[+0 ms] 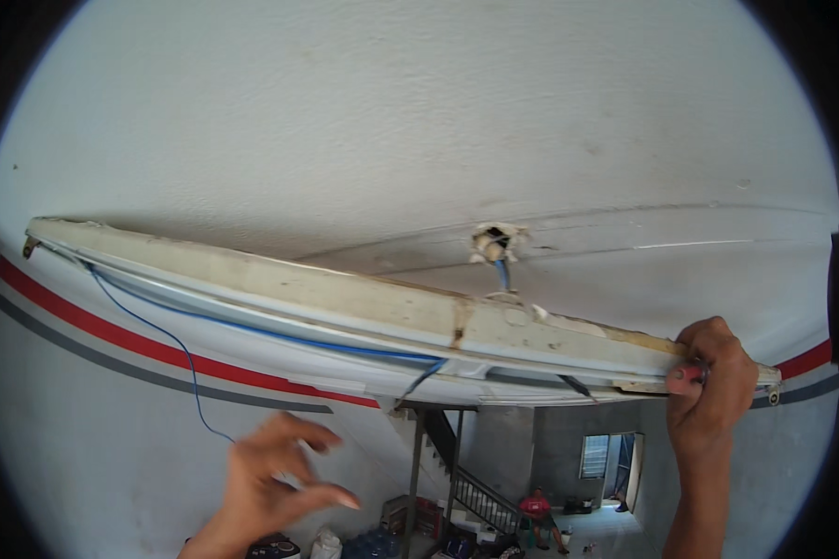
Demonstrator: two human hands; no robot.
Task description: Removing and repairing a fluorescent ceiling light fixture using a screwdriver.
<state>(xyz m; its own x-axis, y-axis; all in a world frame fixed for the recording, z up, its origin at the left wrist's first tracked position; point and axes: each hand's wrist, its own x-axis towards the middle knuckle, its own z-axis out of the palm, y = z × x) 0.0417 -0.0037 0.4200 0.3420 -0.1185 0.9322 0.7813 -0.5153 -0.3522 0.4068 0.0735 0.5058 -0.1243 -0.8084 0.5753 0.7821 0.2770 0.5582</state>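
A long, off-white tube light fixture (pixel 345 300) hangs at a slant just under the ceiling, its left end against it. Blue wire (pixel 280 340) runs along its open underside, and a loose length droops toward my left hand (pixel 275 470). That hand is below the fixture, thumb and fingers apart, with nothing seen between them. At the fixture's right end, my right hand (pixel 718 373) is closed around its edge. A rounded red handle (pixel 687 377) pokes out of the same grip; the rest of that tool is hidden. Dark wire ends dangle under the fixture's middle.
Above the fixture, a ragged hole (pixel 499 244) in the white ceiling (pixel 419 112) lets down a blue cable. Far below are a staircase (pixel 480 494), a seated person in red (pixel 537 508), an open doorway (pixel 625 470) and several blue bottles (pixel 373 543).
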